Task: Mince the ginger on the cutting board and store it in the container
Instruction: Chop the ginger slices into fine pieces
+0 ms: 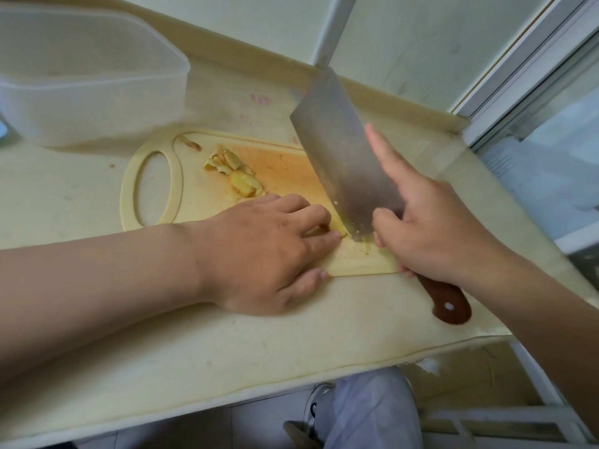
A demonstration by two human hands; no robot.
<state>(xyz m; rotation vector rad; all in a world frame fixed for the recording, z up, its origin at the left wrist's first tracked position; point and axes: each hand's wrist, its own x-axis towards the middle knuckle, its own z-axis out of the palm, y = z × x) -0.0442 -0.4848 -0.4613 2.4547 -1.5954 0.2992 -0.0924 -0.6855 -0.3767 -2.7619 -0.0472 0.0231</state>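
I see a cream counter (291,335) running to a raised lip under a pale wall (405,37), with a window (551,131) at far right. The cutting board (194,196) lies mid-counter; bare counter stretches from it to the near edge. My left grip (269,251), fingers curled, pins the ginger (335,226) at the board's near right, with cut slices (233,173) farther left. My right grip (434,228) is closed round the cleaver (343,150), forefinger straight, blade edge at the ginger, brown handle near the counter's right edge. The container (94,92) stands far left, off the board
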